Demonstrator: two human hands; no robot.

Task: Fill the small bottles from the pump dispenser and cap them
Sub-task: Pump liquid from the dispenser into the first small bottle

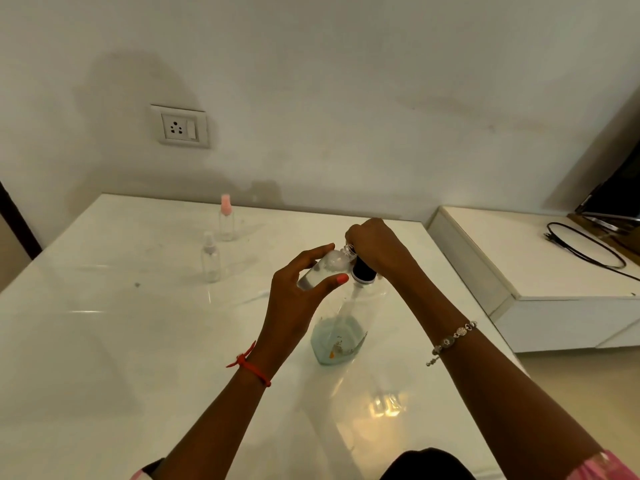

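Observation:
A clear pump dispenser (341,336) with a black collar stands on the white table (138,341), a little pale liquid at its bottom. My right hand (375,249) sits curled over the pump head, hiding it. My left hand (298,299) grips a small clear bottle (323,268), tilted with its open neck up against the pump nozzle. Farther left stand two other small bottles: one with a pink spray cap (227,220) near the wall, one with a clear spray cap (210,259) in front of it.
A wall socket (181,128) sits above the table's far side. To the right is a lower white cabinet (540,271) carrying a black cable (585,251) and a dark screen edge. The table's right edge runs close beside my right forearm.

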